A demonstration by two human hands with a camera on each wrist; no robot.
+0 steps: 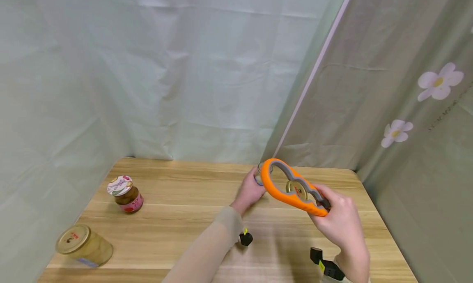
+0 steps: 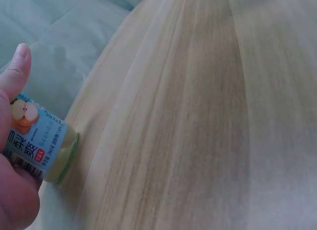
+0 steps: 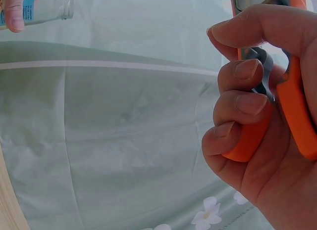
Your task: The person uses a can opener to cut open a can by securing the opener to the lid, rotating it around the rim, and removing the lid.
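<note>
My left hand point(image 1: 251, 191) grips a glass jar point(image 1: 260, 179), mostly behind the opener in the head view. In the left wrist view the jar point(image 2: 42, 141) has a blue label and my hand point(image 2: 17, 195) is around it, thumb raised. The jar's threaded glass mouth point(image 3: 62, 6) shows uncovered in the right wrist view. My right hand point(image 1: 341, 221) grips an orange and grey opener point(image 1: 282, 194); its fingers point(image 3: 247, 104) curl round the handles. A gold lid point(image 1: 297, 189) shows within the opener's frame; whether the opener clamps it, I cannot tell.
On the left of the wooden table point(image 1: 177, 192) stand a jar with a pink label point(image 1: 129, 200) and, nearer, a gold-lidded jar of pale contents point(image 1: 92, 248). Pale curtains point(image 1: 221, 90) hang behind the table and along its sides.
</note>
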